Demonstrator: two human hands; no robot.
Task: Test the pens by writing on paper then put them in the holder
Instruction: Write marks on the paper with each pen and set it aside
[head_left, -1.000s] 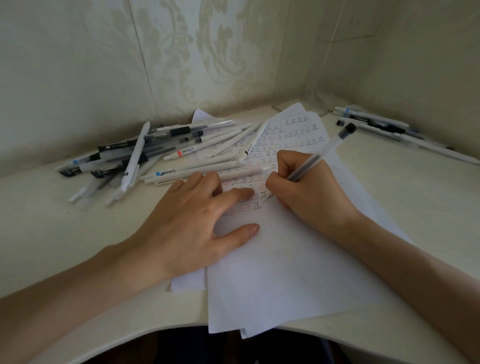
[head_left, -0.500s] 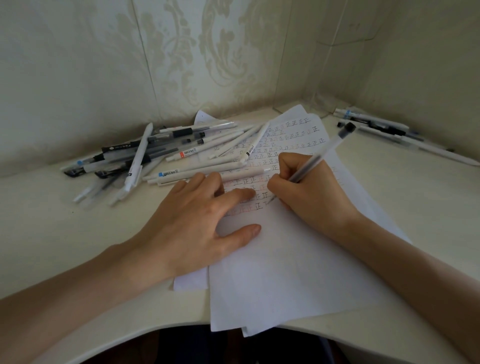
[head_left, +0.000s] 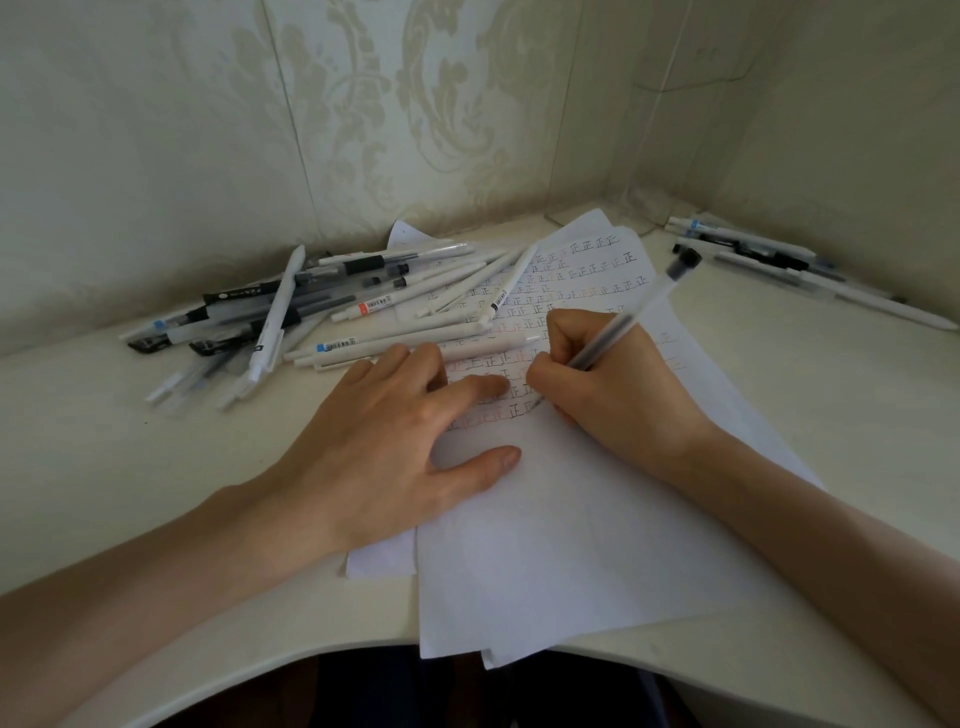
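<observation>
White sheets of paper lie on the desk, their upper half filled with rows of small written characters. My right hand grips a clear pen with a black cap, its tip down on the paper beside the last row of characters. My left hand lies flat on the paper's left side, fingers spread, pressing it down. A heap of several white and black pens sits at the back left, partly over the paper's top edge. No holder is in view.
A smaller group of pens lies along the right wall in the corner. Patterned walls close off the back and right. The cream desk has a curved front edge, over which the paper's lower corner hangs.
The right hand with the pen has barely shifted over the same spot on the paper. The left hand stays pressed on the sheet. The view has tilted slightly.
</observation>
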